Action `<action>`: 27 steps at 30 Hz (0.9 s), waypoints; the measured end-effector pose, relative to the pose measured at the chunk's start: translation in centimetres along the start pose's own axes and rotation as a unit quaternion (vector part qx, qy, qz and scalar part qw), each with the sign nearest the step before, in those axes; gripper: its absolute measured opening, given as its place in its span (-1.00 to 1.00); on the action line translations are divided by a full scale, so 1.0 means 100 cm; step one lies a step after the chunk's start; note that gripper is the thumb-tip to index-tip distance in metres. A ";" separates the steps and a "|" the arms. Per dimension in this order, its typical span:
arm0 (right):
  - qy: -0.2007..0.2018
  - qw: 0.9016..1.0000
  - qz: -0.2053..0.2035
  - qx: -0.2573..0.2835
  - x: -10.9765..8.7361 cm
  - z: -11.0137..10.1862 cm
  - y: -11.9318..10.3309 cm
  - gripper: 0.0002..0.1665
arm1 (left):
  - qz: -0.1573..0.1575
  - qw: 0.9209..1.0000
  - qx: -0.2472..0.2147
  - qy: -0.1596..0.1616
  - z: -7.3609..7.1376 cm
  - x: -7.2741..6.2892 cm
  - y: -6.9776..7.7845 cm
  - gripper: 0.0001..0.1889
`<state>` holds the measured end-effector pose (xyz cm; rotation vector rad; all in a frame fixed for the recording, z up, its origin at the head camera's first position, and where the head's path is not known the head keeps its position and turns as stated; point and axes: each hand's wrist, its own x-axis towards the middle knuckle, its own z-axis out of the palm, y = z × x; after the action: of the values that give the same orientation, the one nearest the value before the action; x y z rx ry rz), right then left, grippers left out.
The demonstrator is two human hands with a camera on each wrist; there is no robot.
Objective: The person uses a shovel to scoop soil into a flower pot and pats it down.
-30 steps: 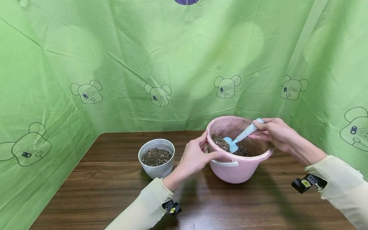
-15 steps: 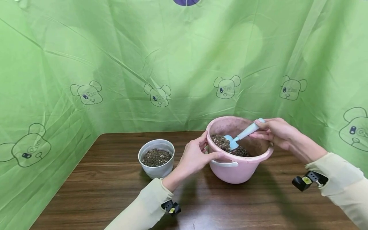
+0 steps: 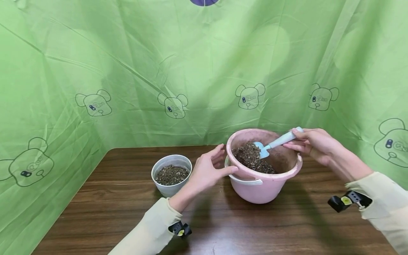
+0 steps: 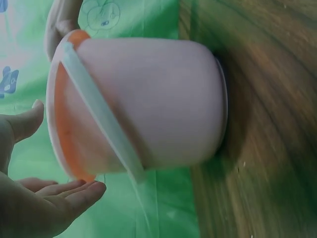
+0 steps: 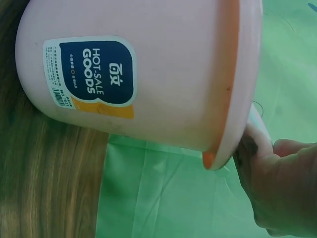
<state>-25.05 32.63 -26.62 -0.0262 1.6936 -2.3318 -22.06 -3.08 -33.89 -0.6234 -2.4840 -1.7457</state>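
A pink bucket (image 3: 259, 189) with dark soil (image 3: 251, 159) in it stands on the table at right of centre. My right hand (image 3: 322, 147) grips the handle of a light blue trowel (image 3: 282, 139) over the bucket's right rim. The trowel's blade lies at the heaped soil inside, its tip hidden by soil. My left hand (image 3: 207, 170) is at the bucket's left side with fingers spread, thumb near the rim. In the left wrist view, a gap shows between the thumb (image 4: 28, 121) and the bucket's rim, and the fingertips lie just below it.
To the left of the bucket stands a grey-white pot (image 3: 172, 191), with soil (image 3: 172, 175) inside. The bucket's pale carrying handle (image 3: 247, 182) hangs against its front. Green cloth (image 3: 204, 71) walls in the wooden table (image 3: 105, 212) at the back and sides.
My left hand has let go of the bucket's rim and shifted left. My right hand has moved a little right with the trowel, whose blade has risen, and the soil at it is more heaped.
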 end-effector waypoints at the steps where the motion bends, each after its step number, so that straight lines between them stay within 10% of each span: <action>1: 0.001 1.000 -0.003 0.002 -0.001 0.000 -0.001 -0.70 | 0.002 1.000 0.006 -0.001 -0.004 0.000 -0.001 -0.06; 27: -0.010 0.998 -0.024 0.052 -0.006 0.020 -0.016 -0.70 | 0.044 0.995 0.085 0.013 -0.079 -0.023 -0.016 -0.32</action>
<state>-24.46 31.39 -24.38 -0.0727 1.5777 -2.4429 -22.01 -11.49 -33.07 -0.6808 -2.5106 -1.4838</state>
